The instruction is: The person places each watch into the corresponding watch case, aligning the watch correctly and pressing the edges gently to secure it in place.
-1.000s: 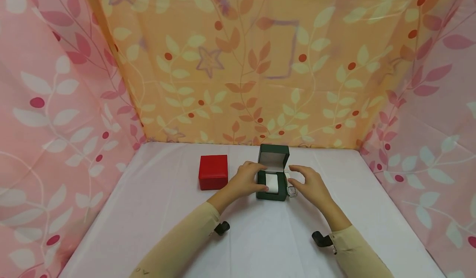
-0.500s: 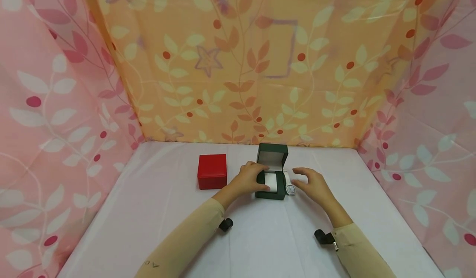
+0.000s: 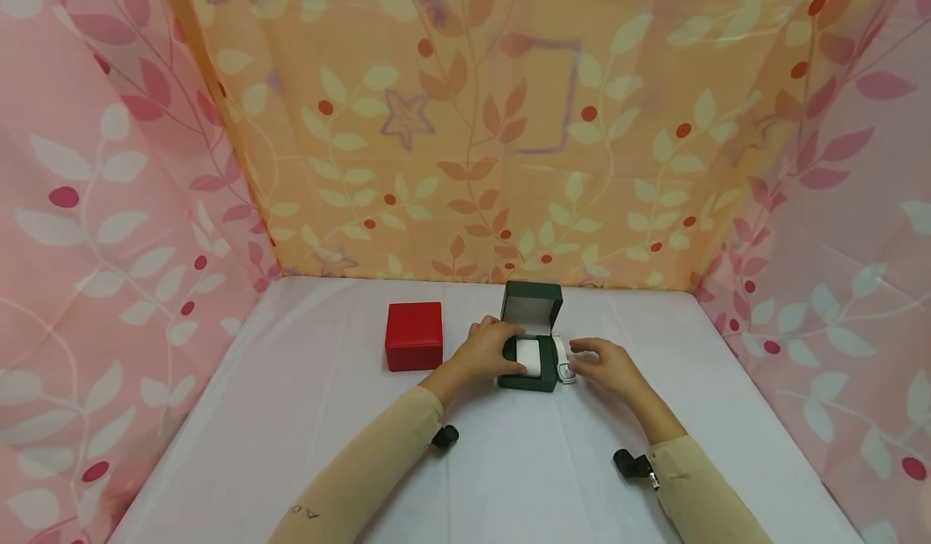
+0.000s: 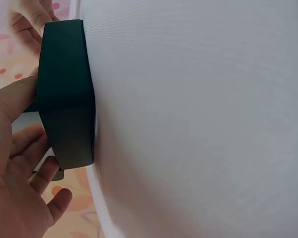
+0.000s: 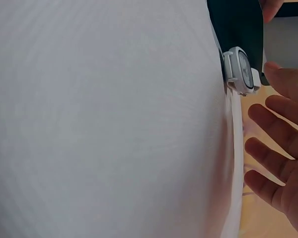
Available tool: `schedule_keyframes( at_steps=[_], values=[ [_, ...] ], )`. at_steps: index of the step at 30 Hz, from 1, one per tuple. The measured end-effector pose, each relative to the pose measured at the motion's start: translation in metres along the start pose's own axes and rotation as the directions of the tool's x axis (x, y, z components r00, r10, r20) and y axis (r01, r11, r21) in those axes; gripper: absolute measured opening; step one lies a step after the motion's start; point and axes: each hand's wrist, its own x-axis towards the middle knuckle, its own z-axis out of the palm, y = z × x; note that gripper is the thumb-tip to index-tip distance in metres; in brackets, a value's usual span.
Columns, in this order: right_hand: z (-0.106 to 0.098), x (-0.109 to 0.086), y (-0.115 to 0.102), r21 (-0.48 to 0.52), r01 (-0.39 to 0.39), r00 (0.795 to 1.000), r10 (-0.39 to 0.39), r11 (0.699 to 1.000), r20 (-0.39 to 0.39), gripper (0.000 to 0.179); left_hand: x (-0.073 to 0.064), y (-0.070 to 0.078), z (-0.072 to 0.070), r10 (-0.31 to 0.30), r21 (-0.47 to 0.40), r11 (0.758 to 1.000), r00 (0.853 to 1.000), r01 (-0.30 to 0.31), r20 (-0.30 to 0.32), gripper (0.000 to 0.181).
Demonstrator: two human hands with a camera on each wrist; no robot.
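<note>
A dark green watch box (image 3: 544, 384) stands on the table with its lid raised at the back. A white cushion (image 3: 528, 356) sits inside. My left hand (image 3: 483, 350) grips the box from its left side, the thumb reaching over the front part and the fingers farther back; the thumb tip is partly hidden in the left wrist view. Against the box's right side lies a white wristwatch (image 3: 564, 371), its square face turned up and outward in the right wrist view (image 5: 241, 72). Beside the watch, my right hand (image 3: 607, 366) has loosely spread fingers, its thumb close to the strap.
A closed red box (image 3: 414, 335) stands left of the green one. White cloth (image 3: 509, 479) covers the table. Patterned orange and pink curtains enclose the back and both sides. A small black camera (image 3: 631, 463) is mounted at each wrist.
My right hand first drew back slightly from the watch, then came closer to it again with lowered fingers. My left hand stays at the green box.
</note>
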Motion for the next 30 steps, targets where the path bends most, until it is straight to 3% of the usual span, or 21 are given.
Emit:
schedule_keyframes(
  at_steps=[16,22,30],
  values=[
    [0.000,0.001,0.002,0.017,-0.001,0.996,-0.001,1.000,0.090,0.041,0.002,0.011,0.001,-0.022,0.033,0.999,1.000,0.022,0.005,0.066],
    [0.000,0.003,0.001,-0.019,0.031,0.996,-0.030,0.999,0.079,0.034,0.003,0.011,0.001,0.015,0.067,0.998,1.000,-0.014,-0.015,0.063],
    [0.002,0.003,0.001,0.029,-0.010,0.995,0.007,1.000,0.103,0.028,0.004,0.014,0.003,0.068,0.169,0.984,0.997,-0.063,-0.024,0.065]
  ],
)
